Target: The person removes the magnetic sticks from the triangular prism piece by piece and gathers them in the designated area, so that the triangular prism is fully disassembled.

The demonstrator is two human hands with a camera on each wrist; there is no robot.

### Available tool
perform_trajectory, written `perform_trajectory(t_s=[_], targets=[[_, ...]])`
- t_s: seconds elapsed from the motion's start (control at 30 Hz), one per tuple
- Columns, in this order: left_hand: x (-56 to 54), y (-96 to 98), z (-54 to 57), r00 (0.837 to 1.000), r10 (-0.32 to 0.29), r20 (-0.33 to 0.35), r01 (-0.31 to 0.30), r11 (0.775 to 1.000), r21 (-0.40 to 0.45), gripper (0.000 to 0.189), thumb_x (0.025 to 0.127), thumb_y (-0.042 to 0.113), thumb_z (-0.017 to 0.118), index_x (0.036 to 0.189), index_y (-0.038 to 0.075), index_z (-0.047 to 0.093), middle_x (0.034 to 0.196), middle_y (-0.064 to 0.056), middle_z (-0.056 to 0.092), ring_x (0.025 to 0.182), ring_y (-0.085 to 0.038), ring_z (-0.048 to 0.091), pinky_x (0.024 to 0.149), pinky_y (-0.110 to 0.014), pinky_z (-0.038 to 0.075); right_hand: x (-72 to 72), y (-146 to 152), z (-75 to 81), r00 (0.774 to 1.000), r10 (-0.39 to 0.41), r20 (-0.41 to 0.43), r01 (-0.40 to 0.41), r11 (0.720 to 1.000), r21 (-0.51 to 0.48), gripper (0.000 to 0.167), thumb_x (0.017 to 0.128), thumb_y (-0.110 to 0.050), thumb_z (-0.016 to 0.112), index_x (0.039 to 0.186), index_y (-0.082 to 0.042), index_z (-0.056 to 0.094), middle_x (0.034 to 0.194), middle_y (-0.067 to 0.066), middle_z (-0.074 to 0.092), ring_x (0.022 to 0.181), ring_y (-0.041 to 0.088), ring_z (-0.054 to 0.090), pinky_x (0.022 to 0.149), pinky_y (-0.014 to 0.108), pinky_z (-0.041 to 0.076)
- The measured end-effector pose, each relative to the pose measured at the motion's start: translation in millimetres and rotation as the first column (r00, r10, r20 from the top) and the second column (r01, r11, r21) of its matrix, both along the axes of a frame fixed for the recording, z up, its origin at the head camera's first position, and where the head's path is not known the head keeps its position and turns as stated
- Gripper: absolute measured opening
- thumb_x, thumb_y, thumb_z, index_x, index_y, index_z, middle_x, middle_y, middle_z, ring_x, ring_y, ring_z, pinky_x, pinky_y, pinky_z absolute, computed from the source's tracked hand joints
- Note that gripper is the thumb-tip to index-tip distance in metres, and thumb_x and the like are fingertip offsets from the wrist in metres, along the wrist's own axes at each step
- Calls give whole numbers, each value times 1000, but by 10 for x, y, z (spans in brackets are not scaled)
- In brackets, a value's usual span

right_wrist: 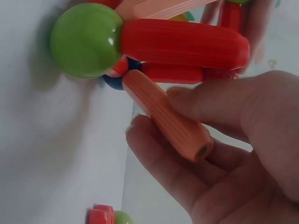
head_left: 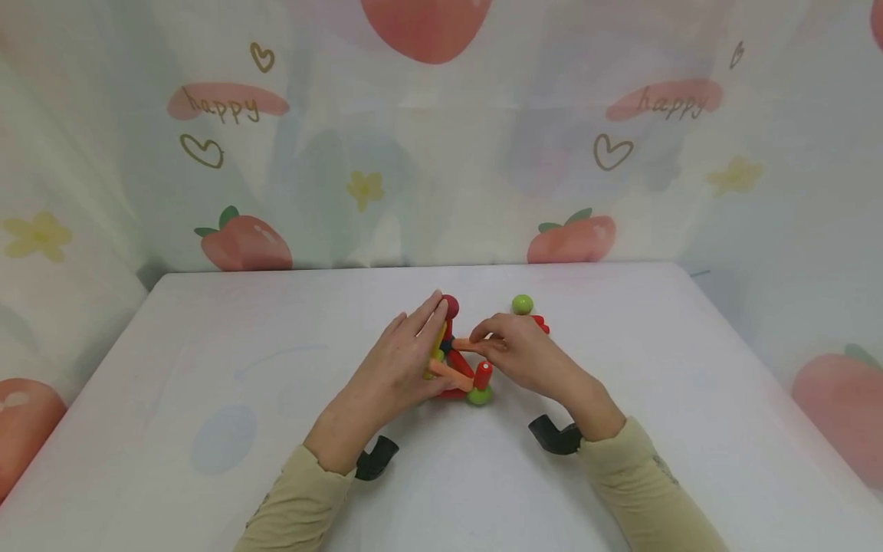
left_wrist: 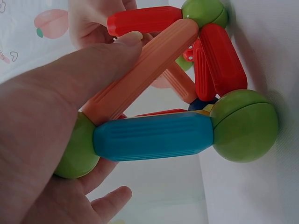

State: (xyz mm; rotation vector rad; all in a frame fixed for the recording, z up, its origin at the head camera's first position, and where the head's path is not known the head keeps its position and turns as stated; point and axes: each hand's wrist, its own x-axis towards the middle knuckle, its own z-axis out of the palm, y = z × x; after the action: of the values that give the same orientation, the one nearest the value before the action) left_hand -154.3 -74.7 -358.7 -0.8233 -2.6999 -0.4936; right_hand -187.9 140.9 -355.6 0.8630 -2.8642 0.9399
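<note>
My left hand [head_left: 396,364] holds a frame of magnetic building sticks and balls, its thumb lying along an orange stick [left_wrist: 145,70]. That stick slants between a green ball [left_wrist: 77,149] by the palm and another green ball [left_wrist: 203,10]. A blue stick [left_wrist: 154,136] runs from the palm-side ball to a third green ball [left_wrist: 245,126]. My right hand [head_left: 531,356] pinches a second orange stick [right_wrist: 163,112] between thumb and fingers. Its far end meets or nearly meets the dark blue ball [head_left: 447,345]. A red stick [right_wrist: 184,44] stands up from one green ball.
Behind the right hand, a loose green ball [head_left: 522,304] lies beside a red piece [head_left: 541,324] on the white table [head_left: 276,322]. One dark bent piece [head_left: 377,458] is by the left wrist, another [head_left: 554,435] by the right. A patterned cloth [head_left: 441,153] hangs behind.
</note>
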Motion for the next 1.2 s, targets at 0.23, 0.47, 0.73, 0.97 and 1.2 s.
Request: perform_trajectory(t_s=[0.23,0.47,0.73,0.97,1.2], targets=[[-1,1,6,1000,8,6,-8,1000,-5,99,76,41,86,151,1,35,159,-14,36,142,-25,43,113,-48,41,-41,-14,-51,993,-30,-111,36,998,53,13,90,-2,69,102,-2,73,93,7,75,83,19,67,76,34,58],[2,-6,11,1000,5,4,-5,1000,-1,97,76,38,86,151,1,36,159,-14,36,142,-25,43,113,-48,41,-43,-49,-64,991,-65,-116,71,996,50,15,88,-6,74,102,-1,73,92,8,75,79,18,66,74,33,59],[7,-1,5,1000,7,11,-7,1000,-3,98,76,38,86,151,2,35,160,-13,35,144,-25,41,114,-49,40,-21,-66,-63,988,-84,-133,95,993,77,15,87,-4,74,102,-2,73,93,8,74,80,18,66,74,33,59],[11,6,10,1000,15,16,-15,1000,3,102,74,43,86,153,3,34,160,-12,34,142,-24,43,115,-47,39,-22,-4,-35,962,-127,-240,148,986,71,17,85,-3,75,102,-2,72,95,9,75,87,23,69,79,38,59],[10,3,8,1000,14,10,-14,1000,4,101,74,44,86,152,3,36,160,-12,35,140,-24,45,113,-44,41,-57,103,13,975,-101,-195,103,995,-4,18,89,5,67,107,1,70,102,12,70,96,27,66,85,43,59]])
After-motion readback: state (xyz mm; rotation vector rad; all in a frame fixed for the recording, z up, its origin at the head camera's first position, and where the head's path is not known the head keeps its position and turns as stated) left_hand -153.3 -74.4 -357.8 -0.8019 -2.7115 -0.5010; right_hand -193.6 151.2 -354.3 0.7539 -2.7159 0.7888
